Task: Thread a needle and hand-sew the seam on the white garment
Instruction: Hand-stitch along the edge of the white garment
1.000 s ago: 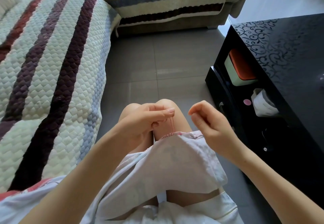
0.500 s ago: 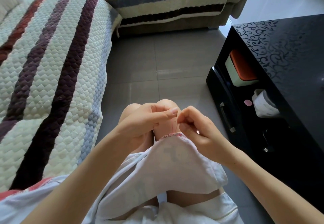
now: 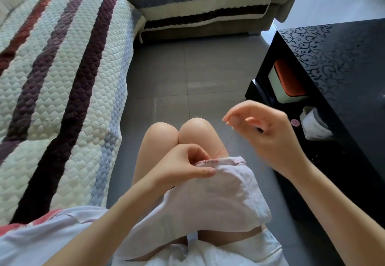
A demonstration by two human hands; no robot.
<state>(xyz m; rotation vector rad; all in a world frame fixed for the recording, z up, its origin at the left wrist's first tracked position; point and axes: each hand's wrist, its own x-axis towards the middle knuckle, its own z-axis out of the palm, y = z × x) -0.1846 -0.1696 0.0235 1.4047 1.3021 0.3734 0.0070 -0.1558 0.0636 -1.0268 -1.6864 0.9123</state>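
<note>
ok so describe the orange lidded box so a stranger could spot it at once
Start at the glossy black table with the swirl pattern, on the person's right. In the open shelf under its top, at the far end, sits the box: pale green sides, flat orange lid. Its neighbours there, a small pink disc and a white rounded object, have no orange.

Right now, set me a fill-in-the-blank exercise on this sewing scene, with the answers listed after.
1. The left hand pinches the seam of the white garment, from which a ____ thread runs up to the right hand.
2. The box under the top of the black table has an ____ lid.
3. The striped sofa cover lies on the person's ____ side.

Missing words: red; orange; left.
</note>
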